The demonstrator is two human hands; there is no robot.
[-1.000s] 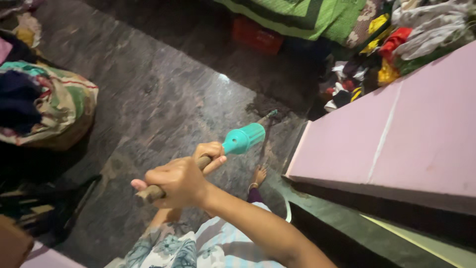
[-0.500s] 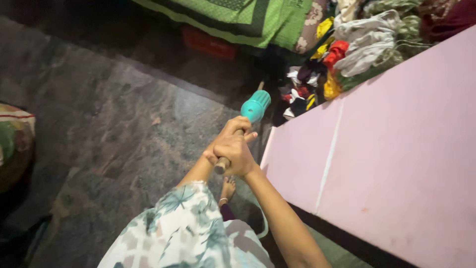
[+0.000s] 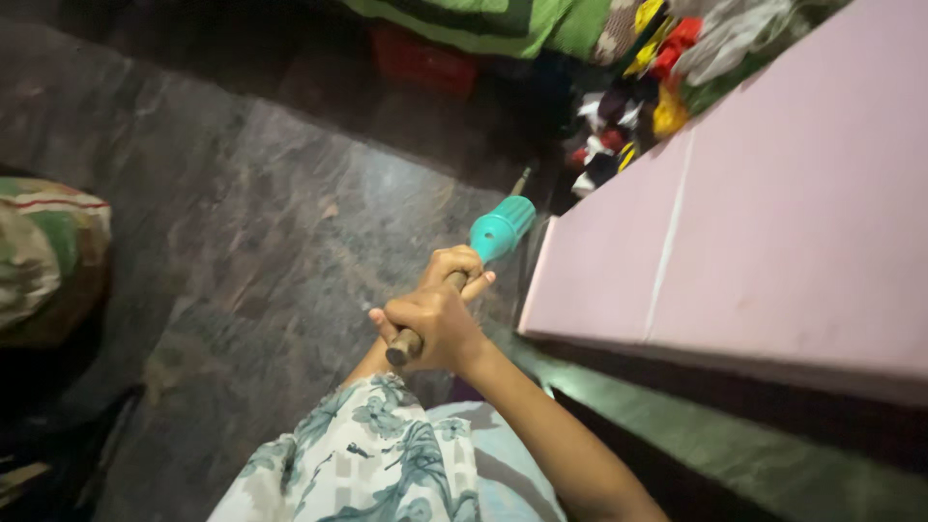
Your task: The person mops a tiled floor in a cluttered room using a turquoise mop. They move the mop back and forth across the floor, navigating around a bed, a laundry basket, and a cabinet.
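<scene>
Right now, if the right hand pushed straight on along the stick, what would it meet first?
The right hand would likely run into the left hand just ahead on the wooden stick, then the teal socket. Depth is unclear.

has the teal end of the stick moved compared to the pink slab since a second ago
Yes. The teal cap now sits right beside the near corner of the pink slab; earlier it lay farther out over the stone floor. The head camera also swung, though.

Dim indoor light, soft focus throughout.
Faint sheen on stone floor (image 3: 280, 222); deep shadow at left edge and under pink slab (image 3: 773, 213); corners smeared.
</scene>
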